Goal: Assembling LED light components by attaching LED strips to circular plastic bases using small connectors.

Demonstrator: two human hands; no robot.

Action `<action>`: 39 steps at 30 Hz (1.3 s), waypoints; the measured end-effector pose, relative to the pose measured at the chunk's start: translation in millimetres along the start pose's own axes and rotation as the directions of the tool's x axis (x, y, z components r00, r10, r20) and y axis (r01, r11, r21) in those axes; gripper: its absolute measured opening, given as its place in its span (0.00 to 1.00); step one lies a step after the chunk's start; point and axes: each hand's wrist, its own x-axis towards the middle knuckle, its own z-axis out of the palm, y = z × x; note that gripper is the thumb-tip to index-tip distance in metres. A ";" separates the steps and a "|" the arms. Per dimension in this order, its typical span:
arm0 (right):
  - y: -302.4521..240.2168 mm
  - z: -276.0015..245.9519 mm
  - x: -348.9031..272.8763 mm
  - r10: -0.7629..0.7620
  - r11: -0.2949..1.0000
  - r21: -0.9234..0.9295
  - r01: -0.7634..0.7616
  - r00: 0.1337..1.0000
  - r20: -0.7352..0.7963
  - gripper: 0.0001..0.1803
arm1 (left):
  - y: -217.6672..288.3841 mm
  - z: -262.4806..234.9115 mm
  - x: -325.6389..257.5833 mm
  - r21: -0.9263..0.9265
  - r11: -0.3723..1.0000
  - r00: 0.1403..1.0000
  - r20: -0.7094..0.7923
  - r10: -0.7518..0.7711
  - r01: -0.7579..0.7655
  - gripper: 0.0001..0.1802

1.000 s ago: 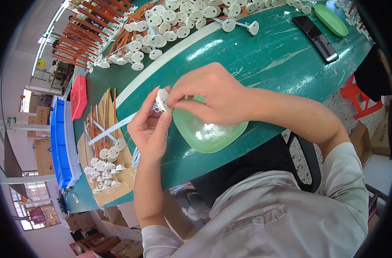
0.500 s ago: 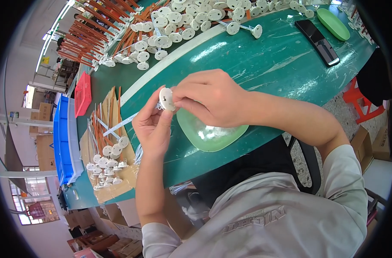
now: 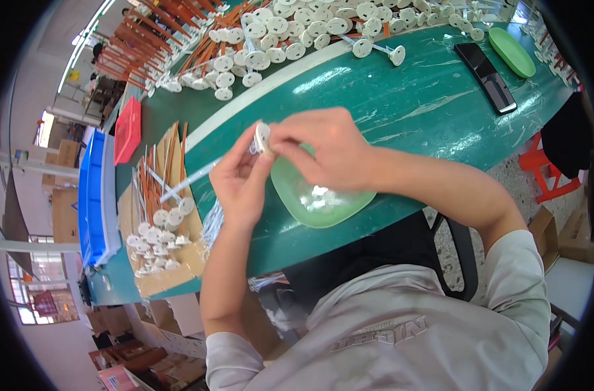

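My left hand (image 3: pixel 240 179) grips a white plastic part with a round disc head (image 3: pixel 262 136) and a long thin stem (image 3: pixel 186 182) that slants down to the left. The fingers of my right hand (image 3: pixel 323 153) pinch the same disc from the right. Both hands hover over a light green dish (image 3: pixel 323 202) that holds small white pieces, near the front edge of the green table (image 3: pixel 408 104).
A cardboard tray (image 3: pixel 157 221) at my left holds several white disc parts and orange and white rods. More disc parts (image 3: pixel 290 29) are heaped at the far side. A black phone (image 3: pixel 486 75), a green lid (image 3: pixel 512 52), a red tray (image 3: pixel 127 130) and a blue crate (image 3: pixel 91 189) lie around.
Both hands have stayed together on the disc part and shifted slightly up in the view; more of the green dish shows below my right hand.
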 end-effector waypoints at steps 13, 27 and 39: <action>-10.8 -6.7 4.6 0.232 0.966 0.123 -0.226 0.972 -0.035 0.05 | 0.5 12.2 7.2 -0.140 0.989 0.995 0.076 0.067 -0.056 0.24; 5.2 -15.8 3.5 0.176 0.970 0.181 -0.165 0.983 -0.050 0.05 | 2.9 19.9 21.7 -0.098 0.994 0.995 0.088 0.048 -0.039 0.25; 1.0 -12.8 9.1 0.066 0.995 0.077 -0.063 0.997 -0.039 0.05 | 71.5 -6.1 27.1 0.404 0.913 0.978 0.205 -0.030 -0.056 0.21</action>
